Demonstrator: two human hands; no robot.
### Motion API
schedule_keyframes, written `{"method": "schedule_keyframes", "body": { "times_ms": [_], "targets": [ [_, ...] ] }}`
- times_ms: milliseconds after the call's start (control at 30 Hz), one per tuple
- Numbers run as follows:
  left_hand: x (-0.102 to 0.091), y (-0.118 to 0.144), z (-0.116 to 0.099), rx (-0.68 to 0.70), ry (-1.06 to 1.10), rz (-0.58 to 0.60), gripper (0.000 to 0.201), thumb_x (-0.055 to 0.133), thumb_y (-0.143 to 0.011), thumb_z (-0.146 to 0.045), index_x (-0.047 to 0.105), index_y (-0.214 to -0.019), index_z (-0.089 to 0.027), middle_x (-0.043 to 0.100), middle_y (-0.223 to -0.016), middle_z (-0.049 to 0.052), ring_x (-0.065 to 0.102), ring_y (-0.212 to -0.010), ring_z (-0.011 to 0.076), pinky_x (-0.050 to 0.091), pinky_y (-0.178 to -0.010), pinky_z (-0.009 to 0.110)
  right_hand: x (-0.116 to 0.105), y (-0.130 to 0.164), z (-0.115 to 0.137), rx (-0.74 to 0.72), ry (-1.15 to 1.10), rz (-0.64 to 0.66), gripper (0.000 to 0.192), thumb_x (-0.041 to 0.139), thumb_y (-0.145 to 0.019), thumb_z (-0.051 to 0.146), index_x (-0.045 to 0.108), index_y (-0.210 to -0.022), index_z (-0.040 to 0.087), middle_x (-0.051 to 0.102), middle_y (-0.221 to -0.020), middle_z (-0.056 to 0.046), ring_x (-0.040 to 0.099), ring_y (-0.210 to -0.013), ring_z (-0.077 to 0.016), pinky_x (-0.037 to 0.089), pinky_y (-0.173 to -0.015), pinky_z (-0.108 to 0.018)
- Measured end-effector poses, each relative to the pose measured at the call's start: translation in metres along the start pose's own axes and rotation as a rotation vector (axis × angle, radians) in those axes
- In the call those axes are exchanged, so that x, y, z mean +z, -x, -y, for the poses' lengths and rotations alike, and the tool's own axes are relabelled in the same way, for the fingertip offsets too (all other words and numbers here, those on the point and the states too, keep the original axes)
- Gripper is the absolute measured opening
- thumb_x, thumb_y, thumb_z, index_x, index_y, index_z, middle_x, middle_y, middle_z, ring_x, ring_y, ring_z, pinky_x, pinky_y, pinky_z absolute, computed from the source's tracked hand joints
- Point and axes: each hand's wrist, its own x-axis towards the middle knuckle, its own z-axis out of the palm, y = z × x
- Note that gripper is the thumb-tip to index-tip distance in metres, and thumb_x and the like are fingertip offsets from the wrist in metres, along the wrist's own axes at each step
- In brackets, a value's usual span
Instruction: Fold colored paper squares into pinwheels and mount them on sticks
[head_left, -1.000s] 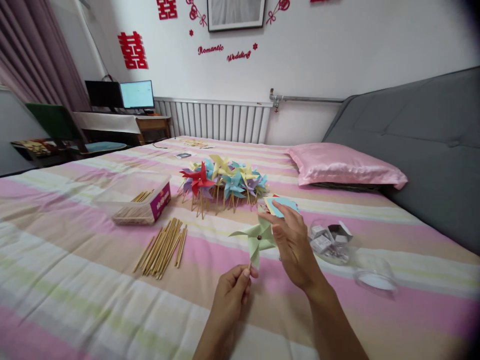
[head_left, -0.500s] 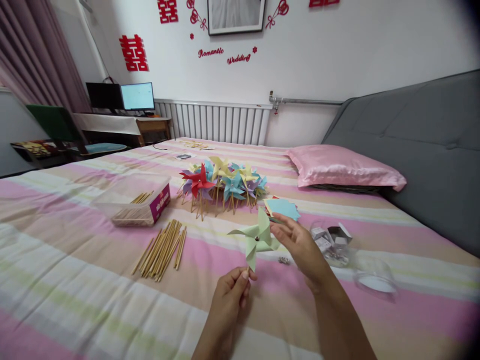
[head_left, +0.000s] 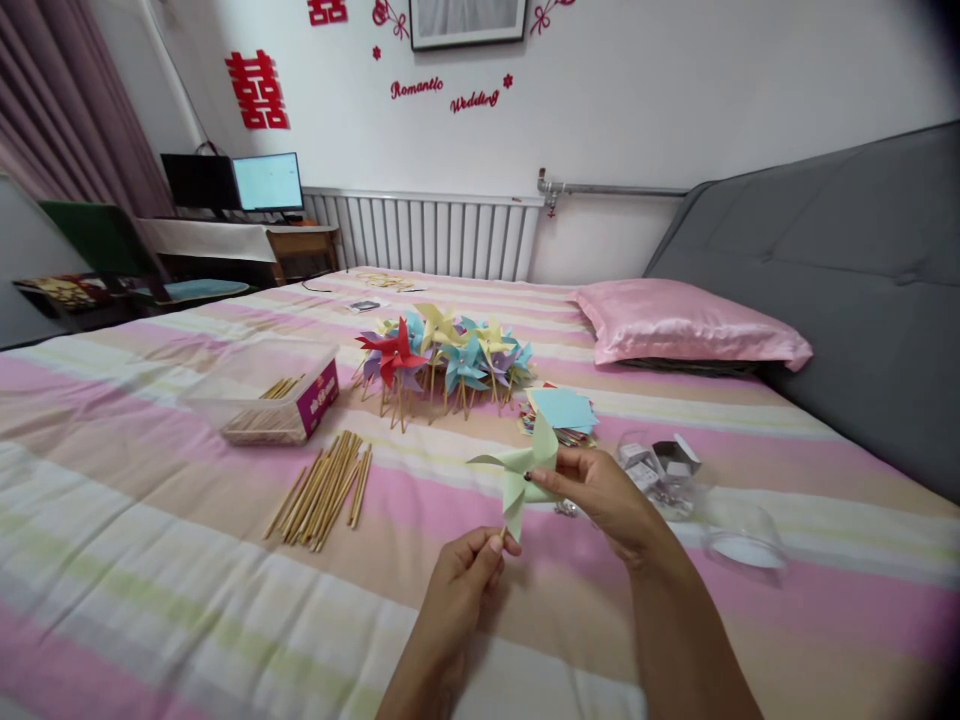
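Observation:
A pale green paper pinwheel [head_left: 516, 487] is held up over the striped bedspread. My left hand [head_left: 469, 570] pinches its stick just under the blades; most of the stick is hidden by the fingers. My right hand [head_left: 600, 495] grips the pinwheel from the right, thumb by the pin at its centre and fingers behind the blades. Behind my right hand lies a small heap of metal pins [head_left: 565, 508], partly covered. Just beyond it is a stack of coloured paper squares [head_left: 564, 410], blue on top.
Finished pinwheels [head_left: 450, 355] stand bunched farther back. Wooden sticks [head_left: 322, 490] lie at left, near a clear plastic box [head_left: 262, 420] holding more. A clear tub with small boxes [head_left: 660, 475] and a clear lid [head_left: 744, 545] are at right, a pink pillow [head_left: 690, 325] beyond.
My right hand has closed from the blade's right edge onto the pinwheel's centre. The pinwheel has shifted slightly right. The view has tipped down a little.

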Motion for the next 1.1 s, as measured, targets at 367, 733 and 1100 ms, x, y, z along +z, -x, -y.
{"method": "schedule_keyframes", "body": {
  "times_ms": [367,733,1100],
  "targets": [
    [-0.002,0.000,0.005,0.011,-0.005,0.010,0.039,0.059,-0.075,-0.052,0.063,-0.078,-0.013,0.025,-0.053,-0.007,0.018,-0.050,0.0080,0.011,-0.049,0.023,0.005,-0.003,-0.003,-0.005,-0.106,0.024,0.040,0.074,-0.064,0.047,0.072,-0.090,0.016,0.073,-0.089,-0.008,0.066,-0.087,-0.0248,0.047,-0.084,-0.039],
    [-0.003,-0.004,0.008,0.032,-0.042,-0.017,0.039,0.056,-0.078,-0.052,0.062,-0.080,-0.013,0.024,-0.055,-0.007,0.018,-0.052,0.0082,0.011,-0.049,0.023,0.012,-0.008,-0.006,-0.016,-0.129,-0.028,0.039,0.074,-0.063,0.046,0.072,-0.087,0.015,0.073,-0.082,-0.006,0.066,-0.079,-0.0221,0.047,-0.080,-0.036],
    [-0.002,-0.003,0.007,0.023,-0.026,-0.027,0.037,0.057,-0.078,-0.050,0.061,-0.079,-0.013,0.026,-0.056,-0.006,0.019,-0.052,0.0076,0.013,-0.049,0.022,0.013,-0.008,-0.007,-0.019,-0.082,-0.039,0.038,0.071,-0.066,0.043,0.067,-0.093,0.016,0.072,-0.087,-0.007,0.065,-0.087,-0.0247,0.047,-0.081,-0.038]
  ]
}}
